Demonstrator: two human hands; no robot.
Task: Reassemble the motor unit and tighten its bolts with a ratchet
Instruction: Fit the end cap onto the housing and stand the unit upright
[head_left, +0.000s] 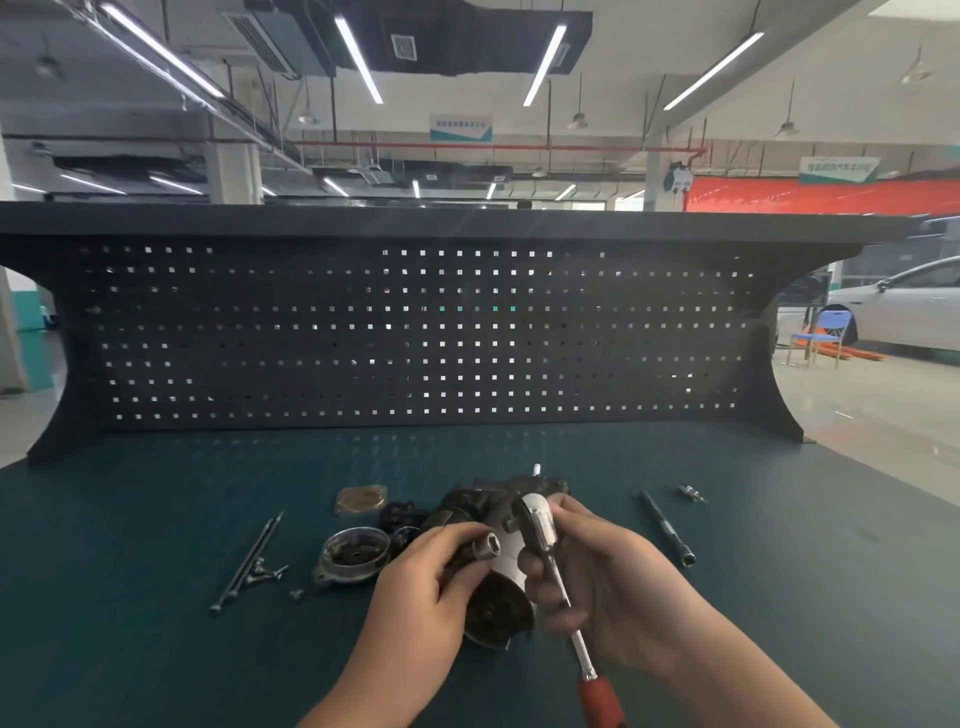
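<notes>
Left hand (431, 577) is pinching a socket (485, 547) between thumb and fingers, open end facing the ratchet (540, 525). Right hand (602, 587) is gripping the ratchet shaft, head up, red handle (600, 701) pointing down toward the viewer. Socket and ratchet drive are sitting close, not joined. Motor (493, 597) is lying on the green bench (156, 519) under both hands. End cap (353, 558) is lying just left of it, plate (361, 500) behind. Long bolts (249, 558) are lying further left, extension bar (667, 527) right.
</notes>
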